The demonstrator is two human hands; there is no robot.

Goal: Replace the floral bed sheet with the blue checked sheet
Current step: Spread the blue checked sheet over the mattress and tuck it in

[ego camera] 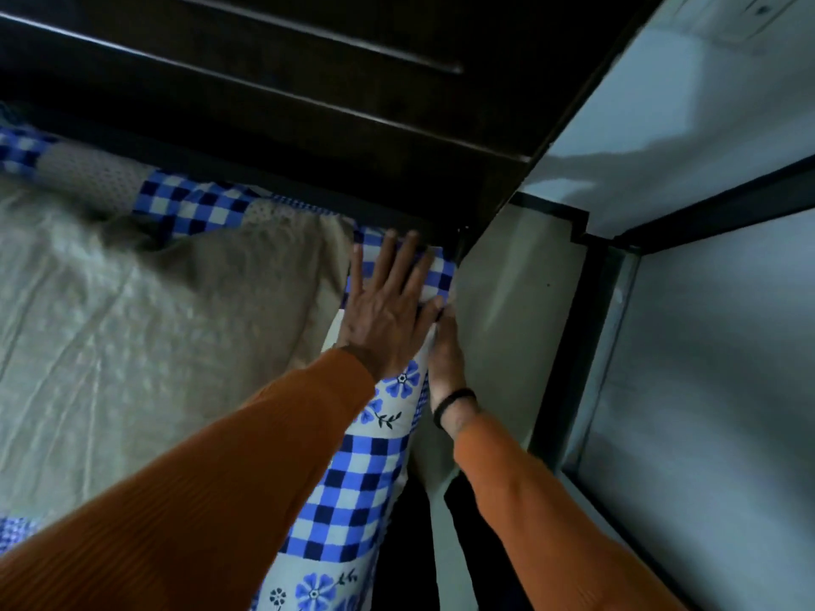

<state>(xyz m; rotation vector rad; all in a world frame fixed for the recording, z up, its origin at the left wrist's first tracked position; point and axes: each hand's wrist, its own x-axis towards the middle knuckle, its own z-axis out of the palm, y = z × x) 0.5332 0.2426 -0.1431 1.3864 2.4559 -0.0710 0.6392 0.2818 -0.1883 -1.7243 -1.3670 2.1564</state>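
Right hand [443,346] fingertips hidden behind the blue checked sheet [353,491] edge

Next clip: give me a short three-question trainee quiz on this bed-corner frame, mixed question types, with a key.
1. True or false: the left hand lies flat, fingers straight, on the blue checked sheet at the bed's corner.
2. Where is the right hand? A) on the beige pillow B) down along the bed's side edge, beside the left hand C) on the dark headboard
3. Fill in: both arms wear ____ sleeves.

Key: 1 true; 2 B; 3 orange. The beige pillow lies untouched left of the hands; the dark headboard stands beyond them.
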